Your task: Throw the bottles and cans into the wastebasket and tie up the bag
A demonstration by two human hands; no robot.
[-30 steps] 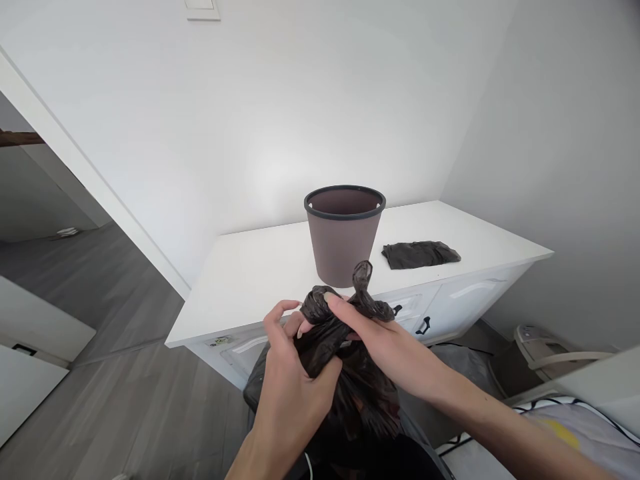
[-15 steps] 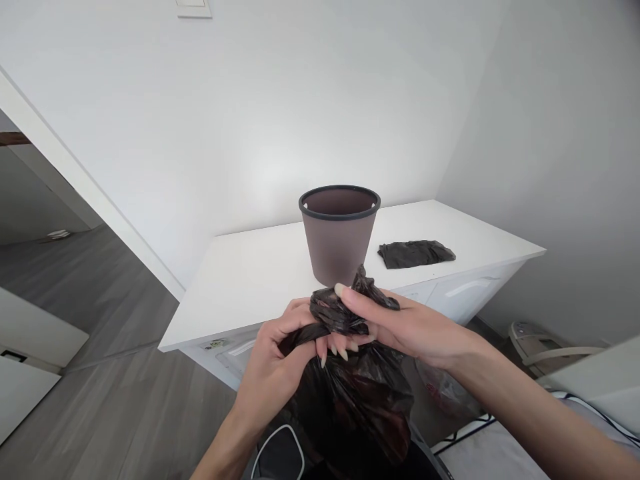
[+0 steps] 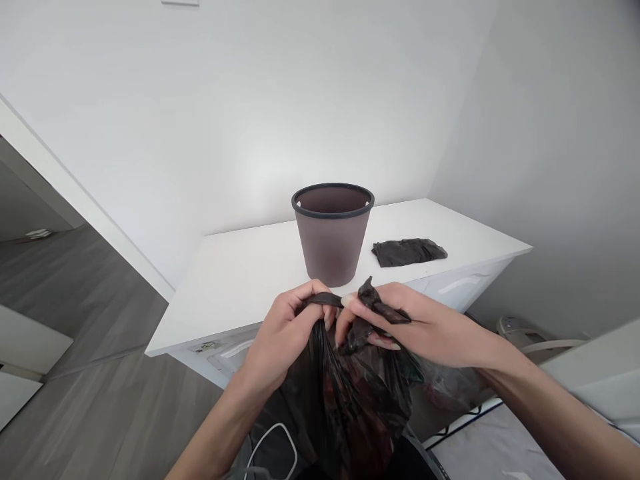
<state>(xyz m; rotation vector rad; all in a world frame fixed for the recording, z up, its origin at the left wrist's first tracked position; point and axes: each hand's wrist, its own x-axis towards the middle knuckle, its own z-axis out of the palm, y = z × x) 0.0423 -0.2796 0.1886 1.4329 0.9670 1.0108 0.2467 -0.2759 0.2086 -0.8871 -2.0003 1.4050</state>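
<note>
A black plastic garbage bag (image 3: 360, 400) hangs from both hands, its thin film gathered at the neck. My left hand (image 3: 295, 323) is closed on a twisted strand of the bag's top. To its right, my right hand (image 3: 395, 320) pinches the bunched film, and a crumpled end pokes up between thumb and fingers. Reddish contents show faintly through the film, but I cannot make out what they are. Just beyond the hands, a brown trash can (image 3: 333, 243) with a dark rim stands upright on the white cabinet (image 3: 240, 267).
Right of the can lies a folded black plastic bag (image 3: 409, 252) on the cabinet top. White walls rise behind and to the right. A white cable (image 3: 293, 443) loops at the bottom. Grey wood-look floor (image 3: 135, 407) and a doorway are on the left.
The bunched film between my hands has been drawn out into a strand on the left, with the rest bunched in my right hand. The view has shifted slightly.
</note>
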